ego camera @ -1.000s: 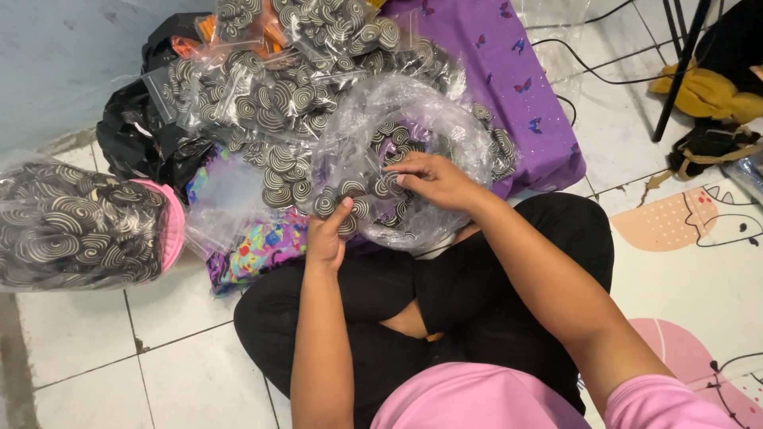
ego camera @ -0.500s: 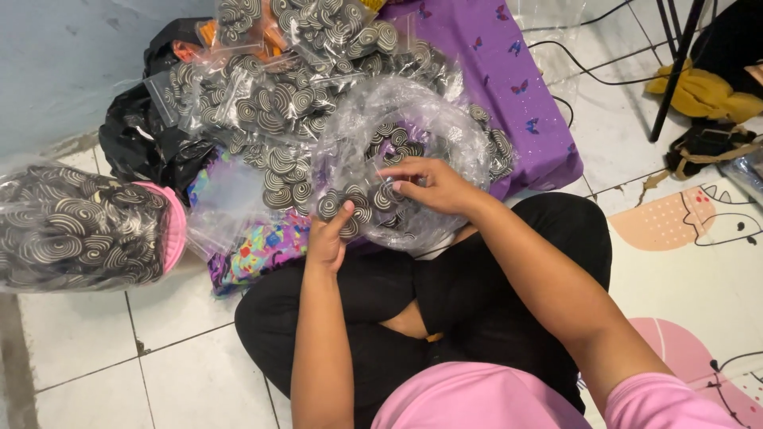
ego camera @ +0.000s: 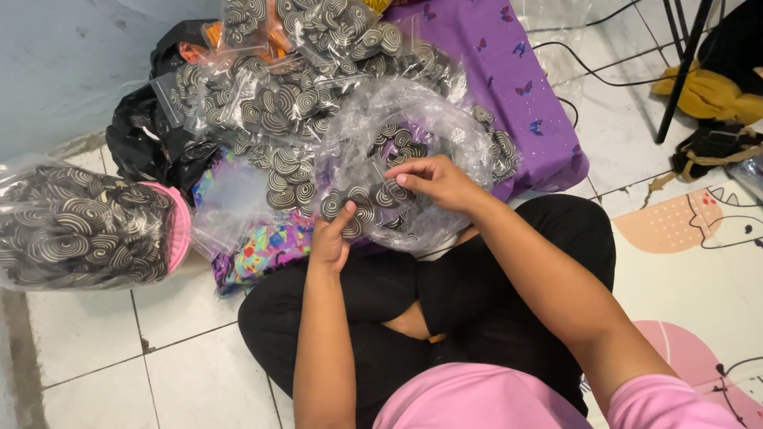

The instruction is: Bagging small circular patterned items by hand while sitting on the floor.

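Clear plastic bag (ego camera: pixel 445 119) of spiral discs (ego camera: pixel 362 208), left hand (ego camera: pixel 330 238) and right hand (ego camera: pixel 437 181) grip pinching discs, packets (ego camera: pixel 262 103) behind

A big clear bag (ego camera: pixel 413 151) of black-and-white spiral discs is lying in the person's lap, crumpled and open at the near side. Behind it, small clear zip bags (ego camera: pixel 270 103) packed with the same discs are piling up on the floor, overlapping one another. An empty zip bag (ego camera: pixel 226 202) is lying just left of the big one, over a colourful cloth. At far left, a bulging clear sack (ego camera: pixel 71 226) of discs is resting on the tiles, a pink rim at its mouth. A black bag (ego camera: pixel 147 147) is sitting behind the pile
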